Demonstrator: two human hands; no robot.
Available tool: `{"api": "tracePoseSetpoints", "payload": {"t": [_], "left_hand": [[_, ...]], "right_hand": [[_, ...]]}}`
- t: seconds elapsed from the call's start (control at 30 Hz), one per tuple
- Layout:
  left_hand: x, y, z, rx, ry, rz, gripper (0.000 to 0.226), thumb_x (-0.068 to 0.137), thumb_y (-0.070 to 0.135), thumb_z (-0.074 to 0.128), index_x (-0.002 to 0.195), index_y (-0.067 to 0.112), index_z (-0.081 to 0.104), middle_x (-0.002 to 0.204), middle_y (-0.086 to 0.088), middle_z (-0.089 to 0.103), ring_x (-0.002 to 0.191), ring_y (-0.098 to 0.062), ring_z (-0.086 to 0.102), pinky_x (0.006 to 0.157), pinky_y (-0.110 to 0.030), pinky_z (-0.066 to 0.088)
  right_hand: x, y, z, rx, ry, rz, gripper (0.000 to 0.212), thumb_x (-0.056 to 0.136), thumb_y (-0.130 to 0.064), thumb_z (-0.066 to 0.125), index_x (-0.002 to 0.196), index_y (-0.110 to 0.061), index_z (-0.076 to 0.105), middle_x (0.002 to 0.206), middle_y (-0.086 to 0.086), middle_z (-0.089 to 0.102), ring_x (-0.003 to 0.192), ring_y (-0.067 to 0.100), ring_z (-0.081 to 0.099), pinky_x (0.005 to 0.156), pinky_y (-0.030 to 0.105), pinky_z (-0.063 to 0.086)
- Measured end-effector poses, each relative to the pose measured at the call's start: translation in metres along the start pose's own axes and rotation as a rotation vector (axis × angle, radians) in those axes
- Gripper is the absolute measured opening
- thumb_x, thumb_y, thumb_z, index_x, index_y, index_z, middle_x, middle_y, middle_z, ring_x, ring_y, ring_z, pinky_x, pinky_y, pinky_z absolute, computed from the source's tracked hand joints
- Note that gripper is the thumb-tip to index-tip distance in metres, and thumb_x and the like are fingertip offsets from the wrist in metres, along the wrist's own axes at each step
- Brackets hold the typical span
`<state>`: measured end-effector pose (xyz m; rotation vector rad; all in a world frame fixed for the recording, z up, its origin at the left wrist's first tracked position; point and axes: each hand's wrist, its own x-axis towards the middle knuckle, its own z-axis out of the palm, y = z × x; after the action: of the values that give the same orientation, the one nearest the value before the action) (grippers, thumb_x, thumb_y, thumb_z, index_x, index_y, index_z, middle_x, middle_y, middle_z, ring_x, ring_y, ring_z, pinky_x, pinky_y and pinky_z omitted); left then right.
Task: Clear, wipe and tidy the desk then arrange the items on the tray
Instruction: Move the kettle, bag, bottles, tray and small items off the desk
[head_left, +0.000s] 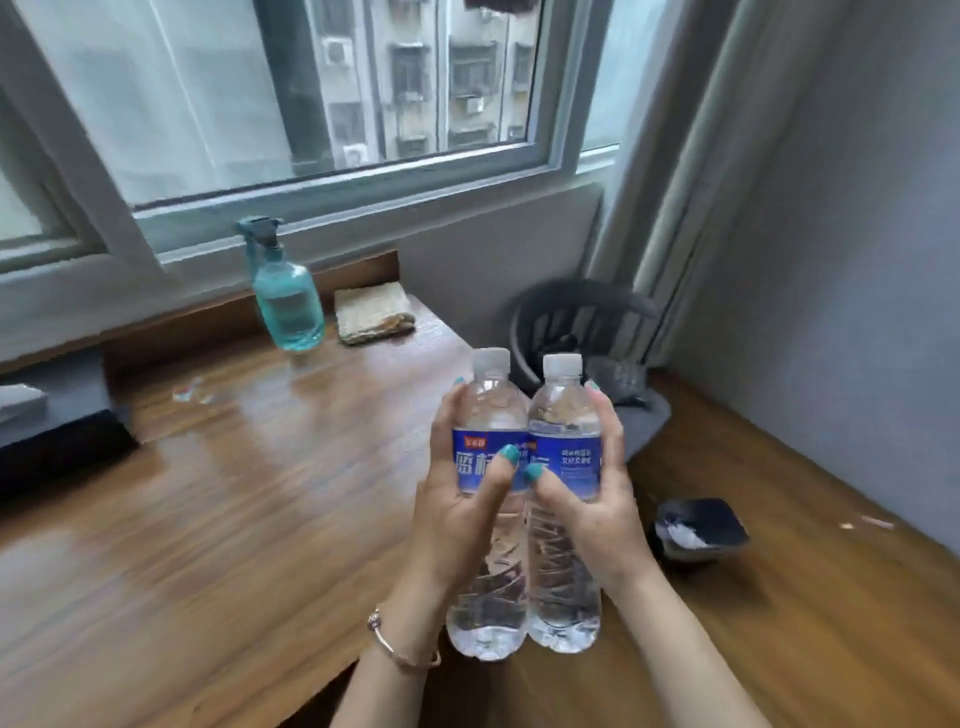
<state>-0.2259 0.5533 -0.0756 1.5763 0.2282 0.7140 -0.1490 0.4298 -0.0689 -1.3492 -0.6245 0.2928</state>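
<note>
i'd judge this as the clearing step: i hold two water bottles upright, side by side and touching, above the desk (218, 499) near its right edge. left hand (457, 514) wraps the left bottle (488, 415), right hand (592, 509) the right bottle (563, 415), fingers curled round the labels, thumbs in front. next, they need somewhere off the desk; no tray is visible.
</note>
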Motion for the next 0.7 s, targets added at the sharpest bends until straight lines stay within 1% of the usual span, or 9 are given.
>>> {"api": "tracePoseSetpoints", "payload": {"t": [0.13,0.23,0.3,0.33,0.43,0.53,0.57,0.63,0.7], "left_hand": [[0.018,-0.025,0.117,-0.029,-0.142,-0.085,0.068,0.081,0.055,0.06,0.14,0.054,0.025,0.123,0.028,0.056,0.105,-0.005,0.065,0.082,-0.027,0.057],[0.029,-0.039,0.191,0.002,-0.207,-0.113,0.067,0.083,0.055,0.058,0.139,0.056,0.022,0.118,0.036,0.055,0.099,0.001,0.065,0.077,-0.022,0.056],[0.037,-0.048,0.229,-0.005,-0.242,-0.142,0.067,0.084,0.052,0.058,0.141,0.055,0.022,0.117,0.038,0.055,0.098,0.003,0.064,0.075,-0.014,0.052],[0.042,-0.053,0.245,-0.003,-0.255,-0.158,0.067,0.084,0.051,0.058,0.14,0.055,0.022,0.117,0.038,0.055,0.098,0.004,0.064,0.073,-0.011,0.051],[0.064,-0.072,0.285,0.002,-0.282,-0.213,0.065,0.083,0.053,0.06,0.137,0.059,0.023,0.117,0.039,0.054,0.099,0.004,0.063,0.072,-0.012,0.05],[0.09,-0.096,0.317,-0.019,-0.321,-0.261,0.068,0.082,0.051,0.063,0.138,0.056,0.025,0.119,0.036,0.055,0.102,0.002,0.063,0.076,-0.011,0.049],[0.101,-0.105,0.327,-0.011,-0.34,-0.272,0.071,0.081,0.051,0.065,0.138,0.057,0.023,0.119,0.036,0.055,0.101,0.002,0.064,0.076,-0.013,0.051],[0.124,-0.124,0.344,-0.004,-0.388,-0.292,0.078,0.078,0.051,0.068,0.138,0.059,0.019,0.118,0.038,0.054,0.097,-0.002,0.066,0.075,-0.02,0.055],[0.147,-0.142,0.357,-0.004,-0.416,-0.304,0.079,0.079,0.051,0.067,0.139,0.06,0.016,0.122,0.036,0.053,0.101,-0.002,0.065,0.078,-0.02,0.055]], "right_hand": [[0.001,0.001,-0.114,-0.065,0.168,0.058,0.077,0.082,-0.009,0.071,0.143,-0.036,0.031,0.13,-0.026,0.056,0.121,0.014,0.059,0.094,0.032,0.053],[0.005,0.006,-0.189,-0.089,0.25,0.112,0.077,0.083,-0.005,0.07,0.143,-0.033,0.031,0.13,-0.024,0.057,0.121,0.017,0.059,0.094,0.035,0.054],[0.011,0.012,-0.226,-0.092,0.293,0.149,0.078,0.083,-0.002,0.068,0.144,-0.032,0.031,0.13,-0.023,0.057,0.121,0.017,0.059,0.096,0.04,0.053],[0.014,0.016,-0.243,-0.095,0.313,0.161,0.079,0.083,0.001,0.068,0.144,-0.032,0.031,0.131,-0.022,0.057,0.121,0.016,0.059,0.096,0.04,0.053],[0.033,0.028,-0.284,-0.105,0.344,0.189,0.081,0.085,0.006,0.067,0.146,-0.032,0.03,0.141,-0.011,0.051,0.122,0.014,0.057,0.094,0.034,0.053],[0.059,0.041,-0.318,-0.099,0.363,0.226,0.082,0.084,0.01,0.066,0.147,-0.029,0.029,0.146,-0.003,0.045,0.125,0.017,0.056,0.098,0.041,0.051],[0.07,0.046,-0.329,-0.098,0.363,0.235,0.083,0.084,0.01,0.066,0.147,-0.028,0.029,0.145,-0.004,0.045,0.125,0.016,0.055,0.098,0.041,0.052],[0.092,0.057,-0.35,-0.096,0.341,0.254,0.083,0.085,0.01,0.065,0.148,-0.029,0.028,0.139,-0.016,0.049,0.123,0.012,0.056,0.093,0.037,0.055],[0.116,0.066,-0.368,-0.097,0.319,0.285,0.084,0.085,0.008,0.066,0.148,-0.03,0.026,0.132,-0.027,0.052,0.122,0.008,0.056,0.089,0.032,0.056]]}}
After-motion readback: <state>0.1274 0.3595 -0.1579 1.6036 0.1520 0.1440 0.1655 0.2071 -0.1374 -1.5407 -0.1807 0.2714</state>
